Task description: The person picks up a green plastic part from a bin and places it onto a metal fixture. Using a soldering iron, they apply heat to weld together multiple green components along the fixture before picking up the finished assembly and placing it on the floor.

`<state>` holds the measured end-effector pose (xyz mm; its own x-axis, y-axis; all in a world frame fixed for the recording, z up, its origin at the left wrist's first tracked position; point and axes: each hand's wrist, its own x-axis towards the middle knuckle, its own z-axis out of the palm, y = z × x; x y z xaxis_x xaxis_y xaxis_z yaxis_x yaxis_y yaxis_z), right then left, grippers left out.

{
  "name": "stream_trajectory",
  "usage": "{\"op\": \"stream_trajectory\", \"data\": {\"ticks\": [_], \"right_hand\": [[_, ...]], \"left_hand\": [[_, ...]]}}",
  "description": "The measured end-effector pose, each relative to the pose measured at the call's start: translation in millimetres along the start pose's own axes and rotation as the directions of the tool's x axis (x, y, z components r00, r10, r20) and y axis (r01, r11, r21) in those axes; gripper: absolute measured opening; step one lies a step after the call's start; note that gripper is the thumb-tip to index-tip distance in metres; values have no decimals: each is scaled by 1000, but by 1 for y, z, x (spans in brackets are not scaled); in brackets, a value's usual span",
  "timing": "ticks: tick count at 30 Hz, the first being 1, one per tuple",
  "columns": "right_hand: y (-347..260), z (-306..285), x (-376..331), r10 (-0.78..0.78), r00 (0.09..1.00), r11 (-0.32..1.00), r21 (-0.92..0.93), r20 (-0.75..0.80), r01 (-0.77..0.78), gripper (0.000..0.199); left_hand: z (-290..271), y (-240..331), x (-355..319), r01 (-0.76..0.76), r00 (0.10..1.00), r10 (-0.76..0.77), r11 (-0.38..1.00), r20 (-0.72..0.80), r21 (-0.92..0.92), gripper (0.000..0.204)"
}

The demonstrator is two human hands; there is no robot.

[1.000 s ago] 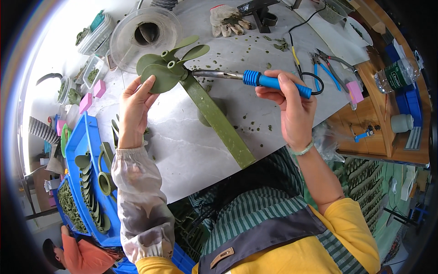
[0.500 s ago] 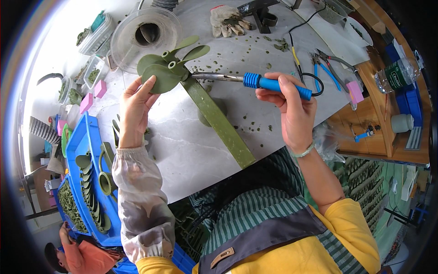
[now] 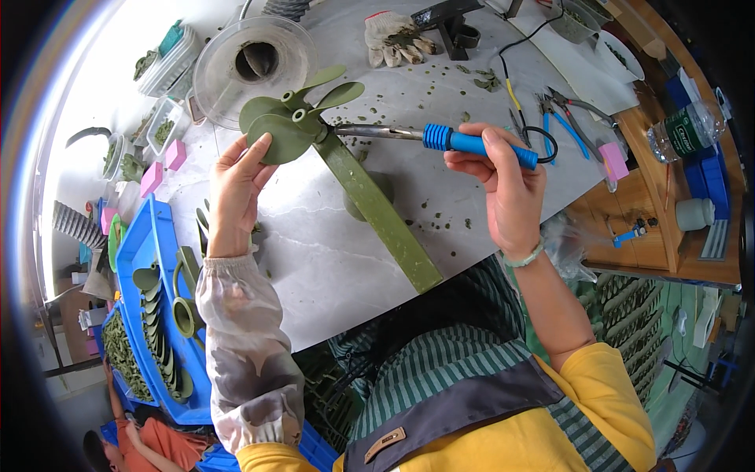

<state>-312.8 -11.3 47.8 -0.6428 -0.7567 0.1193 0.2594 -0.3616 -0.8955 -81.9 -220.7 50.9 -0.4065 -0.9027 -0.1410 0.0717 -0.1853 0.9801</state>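
Currently, an olive-green plastic leaf cluster on a flat stem [image 3: 292, 126] is pinched by the left hand [image 3: 236, 177]. A blue-handled soldering iron [image 3: 440, 139], gripped in the right hand [image 3: 503, 185], is pointed toward nine o'clock. Its tip is best kept steady at the joint, fingers held clear.

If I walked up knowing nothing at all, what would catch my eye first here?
Most likely the olive-green plastic leaf piece held up over the middle of the pale worktable by the left hand, with its long flat stem slanting down toward the person. The right hand grips a blue-handled soldering iron whose metal tip meets the leaves' hub. At the left edge, a bright blue tray holds more green parts.
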Motion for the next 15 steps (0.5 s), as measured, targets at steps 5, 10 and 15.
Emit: {"op": "stream_trajectory", "data": {"ticks": [5, 10, 15], "right_hand": [[-2, 1, -2, 8, 1000, 1000, -7, 4, -8, 26], [-3, 1, -4, 4, 1000, 1000, -10, 12, -4, 26], [-6, 2, -7, 16, 1000, 1000, -8, 6, -16, 26]], "left_hand": [[-2, 0, 1, -2, 1000, 2, 1000, 4, 0, 18], [-2, 0, 1, 8, 1000, -8, 1000, 15, -12, 17], [-2, -1, 2, 10, 1000, -9, 1000, 8, -14, 17]]}}
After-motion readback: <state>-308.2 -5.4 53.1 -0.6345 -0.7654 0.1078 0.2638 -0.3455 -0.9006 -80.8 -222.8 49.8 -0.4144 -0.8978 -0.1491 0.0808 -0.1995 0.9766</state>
